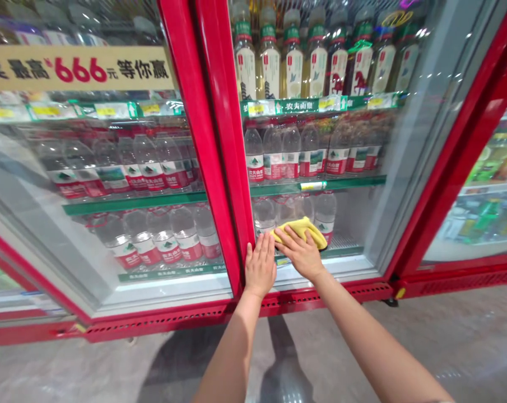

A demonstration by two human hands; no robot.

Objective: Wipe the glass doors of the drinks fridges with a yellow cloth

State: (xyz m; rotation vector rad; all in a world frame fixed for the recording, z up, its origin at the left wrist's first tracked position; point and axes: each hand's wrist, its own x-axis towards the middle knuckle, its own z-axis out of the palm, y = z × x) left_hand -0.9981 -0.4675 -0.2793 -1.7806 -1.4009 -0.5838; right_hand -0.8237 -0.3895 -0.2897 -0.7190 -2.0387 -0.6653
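A yellow cloth (317,235) lies bunched against the glass door (354,215) of a red-framed drinks fridge, low on the right-hand pane. Over it my right hand (298,249) presses with fingers spread, pinning the cloth to the glass. Just left of it, my left hand (260,266) rests flat on the red door frame (223,140) and the edge of the pane, fingers stretched upward and holding nothing. The two hands nearly touch at the fingertips. Part of the cloth is hidden under the right hand's fingers.
Behind the glass, water bottles (293,151) stand on green-edged shelves, with tea bottles (293,61) above. The left door (139,184) carries a beige promotional strip (80,68). Another fridge (484,184) adjoins at right. Grey floor (438,341) runs along the red base.
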